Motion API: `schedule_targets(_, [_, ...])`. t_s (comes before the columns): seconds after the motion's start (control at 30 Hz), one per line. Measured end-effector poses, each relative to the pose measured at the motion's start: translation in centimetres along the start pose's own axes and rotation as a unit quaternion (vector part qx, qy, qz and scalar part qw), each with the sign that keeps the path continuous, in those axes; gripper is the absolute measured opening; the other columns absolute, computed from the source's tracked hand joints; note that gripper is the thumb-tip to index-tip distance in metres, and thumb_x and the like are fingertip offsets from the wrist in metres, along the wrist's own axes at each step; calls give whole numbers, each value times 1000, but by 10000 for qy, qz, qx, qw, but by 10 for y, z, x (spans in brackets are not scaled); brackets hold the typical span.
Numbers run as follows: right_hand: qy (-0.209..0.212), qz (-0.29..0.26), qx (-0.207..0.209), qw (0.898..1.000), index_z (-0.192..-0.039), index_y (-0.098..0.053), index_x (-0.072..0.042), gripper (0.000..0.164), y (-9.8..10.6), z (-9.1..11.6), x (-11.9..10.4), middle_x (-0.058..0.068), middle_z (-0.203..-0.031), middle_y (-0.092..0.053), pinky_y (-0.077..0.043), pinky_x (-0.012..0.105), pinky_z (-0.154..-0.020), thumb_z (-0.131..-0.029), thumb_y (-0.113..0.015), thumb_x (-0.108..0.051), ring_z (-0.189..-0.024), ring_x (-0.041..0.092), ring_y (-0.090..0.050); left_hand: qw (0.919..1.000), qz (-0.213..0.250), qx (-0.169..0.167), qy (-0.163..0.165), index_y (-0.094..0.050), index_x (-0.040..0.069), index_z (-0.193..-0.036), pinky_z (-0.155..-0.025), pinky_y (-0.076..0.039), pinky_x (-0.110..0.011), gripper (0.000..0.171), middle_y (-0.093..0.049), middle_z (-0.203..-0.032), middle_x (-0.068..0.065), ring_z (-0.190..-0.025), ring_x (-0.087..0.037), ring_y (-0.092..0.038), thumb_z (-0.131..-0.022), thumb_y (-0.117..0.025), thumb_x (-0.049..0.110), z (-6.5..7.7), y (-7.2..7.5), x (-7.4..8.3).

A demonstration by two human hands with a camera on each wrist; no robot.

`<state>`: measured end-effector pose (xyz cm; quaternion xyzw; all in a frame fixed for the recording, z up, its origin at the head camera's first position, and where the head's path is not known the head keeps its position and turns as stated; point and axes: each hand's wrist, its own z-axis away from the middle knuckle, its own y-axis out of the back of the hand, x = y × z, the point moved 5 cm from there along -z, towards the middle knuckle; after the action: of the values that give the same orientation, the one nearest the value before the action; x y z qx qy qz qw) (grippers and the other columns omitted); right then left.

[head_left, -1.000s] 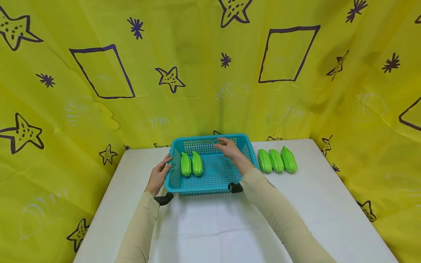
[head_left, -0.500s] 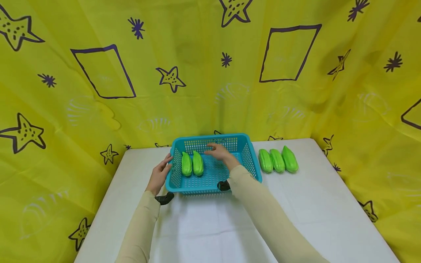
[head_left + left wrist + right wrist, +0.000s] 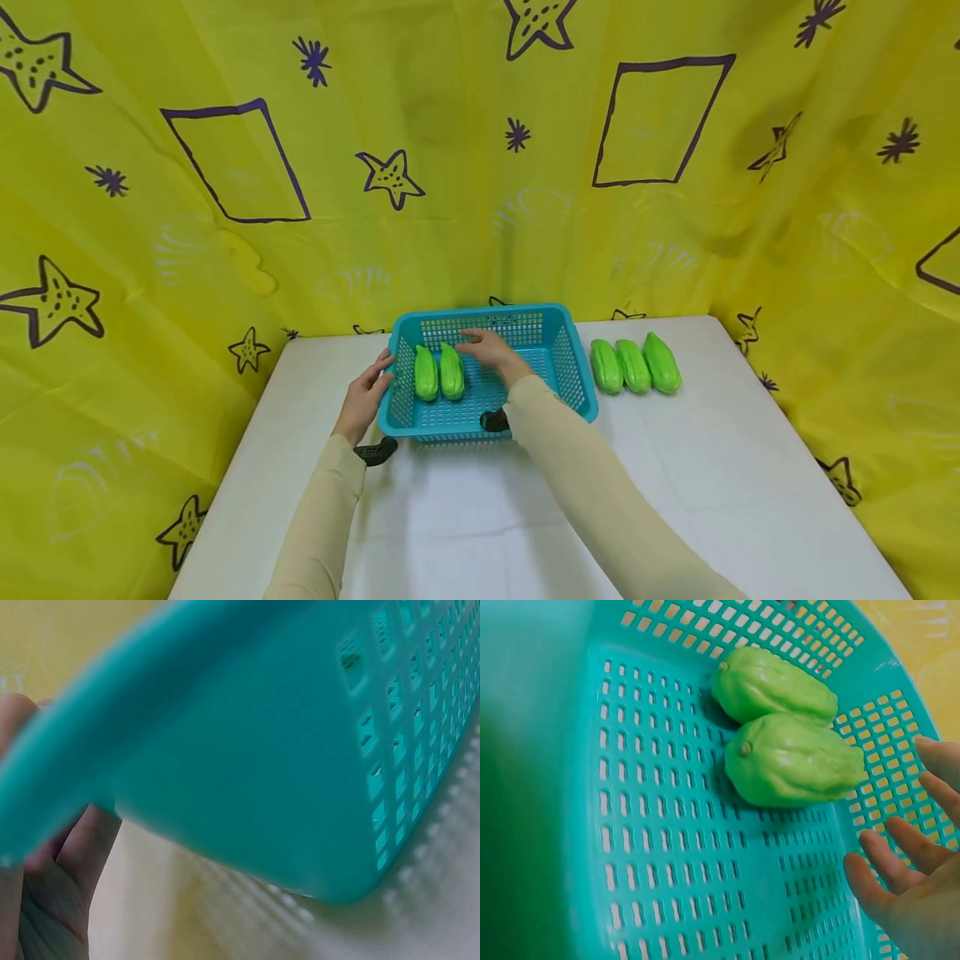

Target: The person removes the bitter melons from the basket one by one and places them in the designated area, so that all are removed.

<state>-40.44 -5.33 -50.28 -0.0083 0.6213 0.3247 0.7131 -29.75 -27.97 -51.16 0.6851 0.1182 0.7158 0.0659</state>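
Observation:
Two ribbed green gourds [image 3: 795,761] lie side by side in the left part of a teal plastic basket [image 3: 480,431]. My right hand [image 3: 487,348] is over the inside of the basket, its fingertips right at the upper end of the inner gourd [image 3: 452,375]. In the right wrist view the fingers [image 3: 907,844] are spread, with nothing between them. My left hand [image 3: 362,400] is at the basket's left side, fingers at the rim; the left wrist view shows them partly hidden behind the teal rim [image 3: 97,727].
Several more green gourds [image 3: 633,367] stand in a row on the white table [image 3: 480,517], right of the basket. A yellow patterned curtain [image 3: 450,250] closes off the back and both sides. Black wrist cameras [image 3: 375,452] sit at each wrist, close to the basket's front.
My right hand has moved left across the basket, from its right half to beside the inner gourd. The left hand stays at the left rim, and the gourds have not moved.

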Motion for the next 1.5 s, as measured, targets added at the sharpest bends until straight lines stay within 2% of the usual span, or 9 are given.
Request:
schedule_targets(0.13, [-47,-518,44,9986,-147,-46,-12,50,-7,-8,-1,17,-150,-40,-43,49,-103,-101,-57,-27,-134,36,-41,9998,-147,66,-70,-44,17,-149,-118,-22,-45,46,-28,-157,12,-148,-18,-16,-105,-47,29,-5,3,-11])
schedule_targets(0.33, [-215,-1105,149,9935,-143,-51,-18,48,-16,-17,6,15,-147,-43,-49,46,-96,-98,-61,-32,-127,33,-48,9998,-132,94,-109,-46,17,-148,-119,-21,-45,45,-30,-156,14,-148,-17,-17,-104,-48,30,-6,3,-12])
schedule_targets(0.47, [-351,-1263,-26,9914,-144,-51,-19,50,-22,-15,9,15,-148,-42,-48,47,-99,-96,-64,-26,-132,34,-44,9998,-102,106,-130,-46,17,-147,-119,-21,-45,45,-30,-156,14,-148,-17,-17,-104,-48,29,-7,3,-12])
schedule_targets(0.6, [-557,-1459,-339,9871,-146,-48,-17,53,-28,-10,6,16,-154,-33,-39,52,-107,-96,-64,-15,-139,34,-35,9997,-64,81,-213,-46,16,-147,-119,-19,-45,45,-30,-157,11,-148,-18,-16,-104,-49,28,-8,3,-14])
schedule_targets(0.73, [-665,-1325,-644,9869,-147,-47,-15,53,-31,-6,2,16,-158,-27,-35,56,-109,-96,-62,-11,-142,36,-28,9994,33,6,-345,-45,12,-148,-120,-17,-42,45,-29,-158,8,-148,-18,-15,-104,-48,25,-8,2,-14])
schedule_targets(0.83, [-661,-1006,-864,9890,-148,-44,-14,54,-34,-3,-2,14,-159,-25,-32,56,-111,-97,-60,-9,-144,37,-25,9992,155,-13,-378,-45,9,-147,-120,-16,-42,44,-29,-159,5,-149,-19,-14,-105,-48,21,-7,2,-11])
schedule_targets(1.07, [-647,-431,-1098,9909,-149,-44,-15,55,-38,0,-5,11,-160,-24,-35,56,-109,-96,-61,-9,-142,37,-28,9993,134,-130,-332,-41,1,-147,-120,-14,-46,45,-26,-160,-4,-149,-26,-12,-105,-46,12,6,1,16])
schedule_targets(1.5, [-681,-186,-1400,9876,-147,-47,-19,60,-38,-6,3,11,-160,-22,-39,57,-106,-92,-69,-13,-141,37,-32,9996,115,-143,-217,-42,4,-148,-120,-14,-45,45,-26,-160,0,-149,-23,-11,-105,-46,15,8,1,18])
